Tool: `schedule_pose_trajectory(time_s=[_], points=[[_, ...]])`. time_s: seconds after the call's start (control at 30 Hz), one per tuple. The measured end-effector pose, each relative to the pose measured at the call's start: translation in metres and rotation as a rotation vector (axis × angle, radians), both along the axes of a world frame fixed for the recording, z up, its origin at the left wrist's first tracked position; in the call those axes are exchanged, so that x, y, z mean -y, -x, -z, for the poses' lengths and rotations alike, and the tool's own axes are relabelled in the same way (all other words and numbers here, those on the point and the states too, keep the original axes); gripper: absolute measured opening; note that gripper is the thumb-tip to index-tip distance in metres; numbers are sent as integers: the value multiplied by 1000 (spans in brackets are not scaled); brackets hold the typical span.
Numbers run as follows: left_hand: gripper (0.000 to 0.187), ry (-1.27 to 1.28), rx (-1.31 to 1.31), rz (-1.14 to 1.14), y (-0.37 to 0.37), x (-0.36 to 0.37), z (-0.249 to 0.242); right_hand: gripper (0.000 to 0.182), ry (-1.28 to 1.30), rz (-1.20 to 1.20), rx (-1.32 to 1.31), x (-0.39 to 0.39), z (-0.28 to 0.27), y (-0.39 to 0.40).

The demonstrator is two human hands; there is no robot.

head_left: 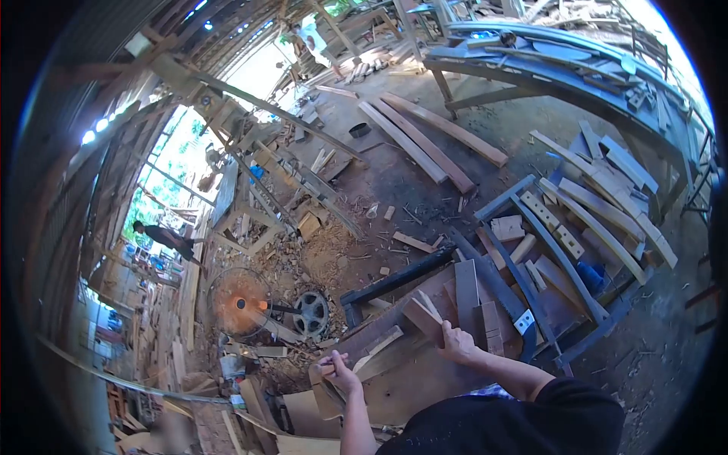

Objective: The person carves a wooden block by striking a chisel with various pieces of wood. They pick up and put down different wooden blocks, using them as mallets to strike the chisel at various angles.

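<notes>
My right hand (pixel 459 343) grips a short flat wooden board (pixel 422 319), with a thin pale strip lying along its edge. The board is tilted above the workbench (pixel 402 383). To its left, my left hand (pixel 341 373) has its fingers closed in a pinch; what lies in them, if anything, is too small to make out. A curved pale wooden piece (pixel 379 353) rests on the bench between the hands. Beyond the right hand, dark flat boards (pixel 466 292) lie by a dark wooden frame (pixel 557 243).
A wire-guarded fan (pixel 241 302) and a spoked wheel (pixel 311 314) stand ahead on the left. Long beams (pixel 417 144) and sawdust (pixel 334 254) cover parts of the floor. A loaded table (pixel 546 80) is at the far right. One person (pixel 163 236) is at the left, another (pixel 313 44) far back.
</notes>
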State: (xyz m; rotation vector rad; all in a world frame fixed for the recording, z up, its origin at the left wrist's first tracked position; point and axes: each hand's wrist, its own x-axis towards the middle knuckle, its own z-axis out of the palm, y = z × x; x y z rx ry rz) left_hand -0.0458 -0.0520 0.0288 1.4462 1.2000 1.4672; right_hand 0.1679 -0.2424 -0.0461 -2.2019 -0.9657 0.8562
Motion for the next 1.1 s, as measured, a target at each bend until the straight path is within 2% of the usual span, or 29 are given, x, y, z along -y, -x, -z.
schedule_pose_trajectory(time_s=[0.37, 0.47, 0.63, 0.83, 1.1], points=[[27, 5, -78, 11, -33, 8, -3, 63, 27, -115, -25, 1, 7, -16], [25, 108, -128, 34, -28, 6, 7, 65, 0, -120, -11, 1, 8, -17], [22, 76, -118, 23, -40, 14, -5, 69, 19, -148, -49, 1, -12, -26], [23, -49, -178, -37, -54, 20, -11, 70, 63, -178, -38, -1, -7, -25], [23, -17, -191, -55, -53, 22, -10, 69, 59, -201, -31, -1, -12, -30]])
